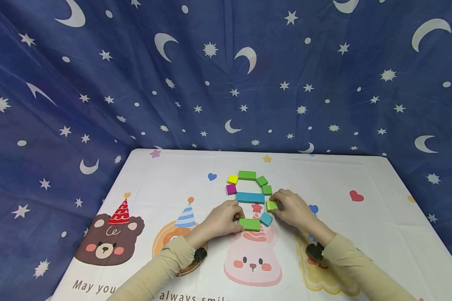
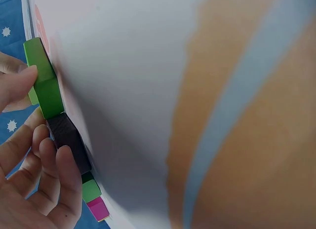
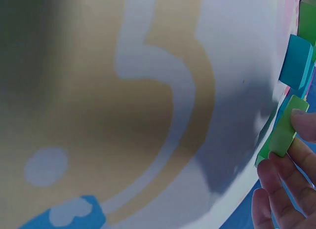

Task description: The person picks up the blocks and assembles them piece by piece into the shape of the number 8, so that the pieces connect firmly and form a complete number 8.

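In the head view my left hand (image 1: 223, 218) pinches the left end of a long green block (image 1: 250, 224) lying on the table. The left wrist view shows its thumb on that green block (image 2: 48, 86), with a black block (image 2: 69, 142) beside the other fingers; the hand hides the black one from the head camera. My right hand (image 1: 293, 209) pinches a lime-green block (image 1: 272, 205) between thumb and fingers. Just below it sits a small blue block (image 1: 265, 219), near the green block's right end. Above them lies a long blue block (image 1: 250, 197).
Further blocks form an arch above the long blue one: purple (image 1: 231, 189), yellow (image 1: 232, 179), long green (image 1: 247, 175) and two small green blocks (image 1: 261, 181). A white tablecloth (image 1: 320, 179) with cartoon prints covers the table. Behind hangs a blue star-patterned curtain (image 1: 196, 92).
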The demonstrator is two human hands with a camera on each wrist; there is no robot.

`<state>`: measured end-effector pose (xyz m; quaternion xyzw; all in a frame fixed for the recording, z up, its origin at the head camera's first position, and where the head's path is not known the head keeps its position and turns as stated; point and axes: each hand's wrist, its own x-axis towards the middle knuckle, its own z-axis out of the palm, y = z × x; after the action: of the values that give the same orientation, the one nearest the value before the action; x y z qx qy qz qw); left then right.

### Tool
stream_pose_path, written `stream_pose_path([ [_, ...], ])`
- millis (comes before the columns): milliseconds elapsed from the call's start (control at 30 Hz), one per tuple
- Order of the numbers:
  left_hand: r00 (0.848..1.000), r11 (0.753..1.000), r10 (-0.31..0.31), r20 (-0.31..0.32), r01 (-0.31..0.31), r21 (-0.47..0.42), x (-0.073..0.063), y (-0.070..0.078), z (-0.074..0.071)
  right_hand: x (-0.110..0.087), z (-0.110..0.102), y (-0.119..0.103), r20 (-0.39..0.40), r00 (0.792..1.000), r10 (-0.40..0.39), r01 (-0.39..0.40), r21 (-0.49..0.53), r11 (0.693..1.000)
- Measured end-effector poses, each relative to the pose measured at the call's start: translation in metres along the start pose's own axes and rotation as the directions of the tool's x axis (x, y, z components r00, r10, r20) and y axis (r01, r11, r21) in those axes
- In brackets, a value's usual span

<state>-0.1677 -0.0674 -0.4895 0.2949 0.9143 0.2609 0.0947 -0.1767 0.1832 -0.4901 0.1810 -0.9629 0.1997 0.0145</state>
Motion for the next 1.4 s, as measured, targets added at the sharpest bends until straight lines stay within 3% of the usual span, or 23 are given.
stream_pose_path([
  [1400, 1.0, 1.0, 0.004, 0.011, -0.004, -0.004, -0.0004, 0.0015, -0.0005, -0.0019, 0.0051, -0.0022, 0.005, 0.999, -0.036, 0.036, 0.021, 0.999],
])
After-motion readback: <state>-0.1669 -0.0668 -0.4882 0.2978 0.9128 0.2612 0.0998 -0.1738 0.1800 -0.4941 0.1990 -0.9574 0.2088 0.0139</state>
